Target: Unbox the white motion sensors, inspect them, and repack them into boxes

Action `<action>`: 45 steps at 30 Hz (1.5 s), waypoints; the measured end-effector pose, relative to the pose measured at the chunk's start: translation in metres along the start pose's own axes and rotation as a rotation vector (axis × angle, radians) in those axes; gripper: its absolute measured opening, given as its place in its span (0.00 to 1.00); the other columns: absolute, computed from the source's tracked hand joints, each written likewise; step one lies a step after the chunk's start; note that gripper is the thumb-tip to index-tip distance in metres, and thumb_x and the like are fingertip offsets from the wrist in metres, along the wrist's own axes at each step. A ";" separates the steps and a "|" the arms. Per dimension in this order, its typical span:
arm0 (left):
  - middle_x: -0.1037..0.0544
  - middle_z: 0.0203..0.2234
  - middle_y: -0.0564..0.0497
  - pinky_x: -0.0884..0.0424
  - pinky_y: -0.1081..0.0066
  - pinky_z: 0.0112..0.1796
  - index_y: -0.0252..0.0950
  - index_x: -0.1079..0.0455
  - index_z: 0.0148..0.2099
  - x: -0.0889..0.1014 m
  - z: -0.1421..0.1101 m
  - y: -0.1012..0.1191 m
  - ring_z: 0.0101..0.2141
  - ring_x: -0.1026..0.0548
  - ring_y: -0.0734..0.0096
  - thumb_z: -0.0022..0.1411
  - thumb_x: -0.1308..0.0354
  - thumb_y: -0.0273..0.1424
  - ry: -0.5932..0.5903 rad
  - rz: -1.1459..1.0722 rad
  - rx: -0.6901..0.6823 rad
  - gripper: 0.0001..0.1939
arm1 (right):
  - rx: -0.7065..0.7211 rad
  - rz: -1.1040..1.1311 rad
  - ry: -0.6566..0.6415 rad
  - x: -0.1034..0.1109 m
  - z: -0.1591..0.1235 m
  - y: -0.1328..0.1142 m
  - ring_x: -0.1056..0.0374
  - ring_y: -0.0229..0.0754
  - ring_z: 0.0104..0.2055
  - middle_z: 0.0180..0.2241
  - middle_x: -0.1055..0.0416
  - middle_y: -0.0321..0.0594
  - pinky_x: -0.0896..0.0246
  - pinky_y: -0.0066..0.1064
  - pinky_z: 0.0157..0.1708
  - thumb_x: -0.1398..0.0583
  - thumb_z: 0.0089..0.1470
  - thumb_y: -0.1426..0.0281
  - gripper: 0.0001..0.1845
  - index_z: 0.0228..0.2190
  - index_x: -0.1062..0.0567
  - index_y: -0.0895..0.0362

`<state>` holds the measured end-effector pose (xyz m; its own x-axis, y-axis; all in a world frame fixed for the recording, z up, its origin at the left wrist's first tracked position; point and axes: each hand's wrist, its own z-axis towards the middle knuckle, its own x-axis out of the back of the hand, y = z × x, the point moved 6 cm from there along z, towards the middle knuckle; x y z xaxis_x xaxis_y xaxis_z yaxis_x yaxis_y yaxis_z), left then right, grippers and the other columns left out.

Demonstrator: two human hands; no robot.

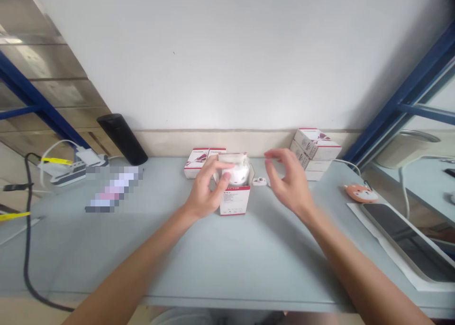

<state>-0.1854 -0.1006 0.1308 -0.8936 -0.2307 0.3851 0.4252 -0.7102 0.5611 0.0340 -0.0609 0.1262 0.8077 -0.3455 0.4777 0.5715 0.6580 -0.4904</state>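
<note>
A small white and red box (pixel 233 200) stands open in the middle of the grey table (pixel 227 258). A white rounded item in clear wrapping (pixel 237 173) sits in its top. My left hand (pixel 206 187) holds the box's left side, with the thumb across the wrapped item. My right hand (pixel 288 180) hovers just right of the box with fingers spread and curled, holding nothing. A small white part (pixel 259 181) lies on the table between box and right hand.
A flat red and white box (pixel 199 166) lies behind the open one. Three like boxes (pixel 314 152) are stacked at the back right. A black cylinder (pixel 121 137), a power strip (pixel 73 168) and cables are at left. An orange animal-shaped item (pixel 360 192) and a tablet (pixel 408 242) are at right.
</note>
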 end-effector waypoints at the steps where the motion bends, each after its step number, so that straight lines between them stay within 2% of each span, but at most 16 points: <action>1: 0.26 0.39 0.48 0.31 0.60 0.45 0.40 0.25 0.45 0.001 0.000 0.000 0.42 0.26 0.61 0.76 0.49 0.38 0.004 0.002 0.001 0.13 | -0.048 -0.052 -0.082 -0.005 0.000 0.012 0.29 0.54 0.54 0.47 0.21 0.45 0.33 0.48 0.53 0.43 0.67 0.66 0.10 0.47 0.24 0.52; 5: 0.32 0.32 0.50 0.34 0.63 0.37 0.39 0.24 0.34 0.006 0.003 0.000 0.34 0.30 0.65 0.75 0.50 0.33 -0.015 0.053 0.044 0.17 | -0.025 -0.286 -0.433 -0.038 -0.014 0.046 0.34 0.59 0.62 0.49 0.19 0.45 0.42 0.53 0.62 0.39 0.64 0.65 0.12 0.47 0.20 0.52; 8: 0.30 0.33 0.49 0.34 0.64 0.36 0.38 0.24 0.30 0.009 0.005 -0.001 0.35 0.28 0.65 0.72 0.48 0.30 -0.070 0.070 0.081 0.17 | -0.001 -0.359 -0.539 -0.055 -0.026 0.057 0.34 0.58 0.64 0.49 0.18 0.45 0.45 0.52 0.65 0.41 0.65 0.69 0.13 0.48 0.19 0.53; 10: 0.29 0.31 0.50 0.34 0.65 0.35 0.38 0.23 0.30 0.012 0.007 -0.001 0.34 0.28 0.66 0.70 0.47 0.29 -0.115 0.094 0.108 0.17 | 0.004 -0.357 -0.561 -0.059 -0.027 0.057 0.29 0.56 0.59 0.46 0.17 0.44 0.42 0.50 0.62 0.41 0.66 0.71 0.12 0.45 0.18 0.52; 13: 0.27 0.29 0.51 0.34 0.67 0.34 0.39 0.21 0.31 0.016 0.007 -0.003 0.32 0.28 0.68 0.69 0.46 0.27 -0.207 0.146 0.154 0.16 | 0.002 -0.277 -0.398 -0.043 -0.015 0.040 0.24 0.51 0.49 0.44 0.17 0.41 0.36 0.47 0.55 0.39 0.66 0.68 0.08 0.44 0.19 0.51; 17: 0.27 0.29 0.53 0.32 0.67 0.34 0.40 0.19 0.34 0.018 0.005 -0.001 0.31 0.27 0.70 0.69 0.45 0.27 -0.257 0.197 0.134 0.15 | 0.036 -0.061 0.157 0.010 -0.001 -0.013 0.23 0.48 0.43 0.43 0.18 0.41 0.31 0.41 0.46 0.34 0.64 0.63 0.09 0.45 0.21 0.50; 19: 0.23 0.33 0.52 0.28 0.67 0.37 0.40 0.19 0.41 0.014 0.003 0.001 0.34 0.24 0.68 0.69 0.46 0.26 -0.218 0.192 0.082 0.13 | 0.157 0.016 0.301 0.025 -0.006 -0.045 0.23 0.47 0.42 0.43 0.18 0.40 0.31 0.40 0.44 0.33 0.63 0.66 0.09 0.46 0.23 0.50; 23: 0.19 0.51 0.47 0.26 0.63 0.50 0.39 0.30 0.59 0.001 -0.008 0.005 0.51 0.21 0.62 0.73 0.51 0.26 -0.082 0.133 -0.035 0.17 | 0.361 -0.093 0.122 0.008 -0.020 -0.084 0.23 0.47 0.45 0.42 0.16 0.35 0.36 0.41 0.47 0.31 0.61 0.71 0.09 0.40 0.25 0.49; 27: 0.20 0.50 0.45 0.25 0.64 0.46 0.39 0.35 0.61 -0.005 -0.020 0.005 0.47 0.20 0.63 0.77 0.54 0.31 0.079 0.125 -0.083 0.15 | 0.330 -0.154 0.073 -0.004 -0.025 -0.081 0.24 0.47 0.47 0.36 0.16 0.32 0.42 0.42 0.50 0.32 0.63 0.70 0.06 0.37 0.25 0.49; 31: 0.20 0.45 0.46 0.26 0.65 0.43 0.39 0.34 0.59 -0.007 -0.023 0.008 0.43 0.22 0.65 0.78 0.57 0.32 0.122 0.119 -0.138 0.15 | 0.316 -0.133 -0.022 -0.006 -0.023 -0.077 0.27 0.50 0.57 0.39 0.17 0.34 0.45 0.45 0.57 0.37 0.65 0.71 0.03 0.38 0.25 0.49; 36: 0.27 0.33 0.49 0.29 0.65 0.37 0.38 0.31 0.43 -0.006 -0.018 0.011 0.35 0.28 0.67 0.75 0.55 0.28 0.102 0.136 -0.178 0.12 | 0.353 -0.134 -0.157 -0.012 -0.024 -0.079 0.35 0.53 0.67 0.51 0.19 0.35 0.51 0.49 0.64 0.40 0.68 0.69 0.04 0.42 0.24 0.49; 38: 0.30 0.31 0.51 0.32 0.66 0.34 0.38 0.32 0.38 -0.004 -0.016 0.011 0.32 0.30 0.68 0.74 0.54 0.26 0.108 0.170 -0.176 0.12 | 0.387 -0.102 -0.136 -0.009 -0.023 -0.078 0.33 0.53 0.65 0.57 0.22 0.38 0.47 0.48 0.63 0.40 0.68 0.68 0.07 0.47 0.24 0.49; 40: 0.32 0.29 0.52 0.34 0.67 0.31 0.38 0.34 0.35 -0.004 -0.015 0.014 0.30 0.32 0.70 0.71 0.54 0.24 0.117 0.196 -0.193 0.13 | 0.376 -0.061 -0.019 0.001 -0.017 -0.071 0.30 0.51 0.60 0.57 0.24 0.43 0.41 0.46 0.59 0.41 0.67 0.69 0.10 0.49 0.24 0.50; 43: 0.35 0.26 0.53 0.37 0.69 0.29 0.39 0.36 0.32 -0.003 -0.015 0.018 0.28 0.36 0.71 0.69 0.53 0.21 0.146 0.219 -0.210 0.13 | 0.192 -0.095 0.106 0.018 -0.004 -0.039 0.26 0.49 0.50 0.47 0.22 0.45 0.35 0.42 0.51 0.43 0.67 0.70 0.09 0.43 0.23 0.51; 44: 0.35 0.26 0.54 0.37 0.69 0.29 0.39 0.36 0.32 -0.003 -0.015 0.019 0.27 0.36 0.71 0.69 0.53 0.21 0.158 0.228 -0.209 0.13 | 0.115 -0.148 0.042 0.016 -0.002 -0.024 0.26 0.49 0.46 0.43 0.22 0.44 0.34 0.41 0.48 0.44 0.67 0.69 0.09 0.42 0.23 0.52; 45: 0.35 0.26 0.54 0.36 0.69 0.29 0.39 0.35 0.33 -0.003 -0.016 0.020 0.28 0.35 0.71 0.69 0.53 0.21 0.170 0.240 -0.207 0.12 | 0.042 -0.226 -0.093 0.010 -0.001 -0.008 0.25 0.48 0.42 0.41 0.22 0.42 0.33 0.40 0.44 0.44 0.67 0.68 0.09 0.42 0.22 0.51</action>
<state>-0.1761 -0.1249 0.1295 -0.7906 -0.5018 0.3509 0.6029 -0.7382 0.3026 0.0377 -0.0702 0.1341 0.6421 -0.4250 0.6381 0.7279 0.5991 -0.3335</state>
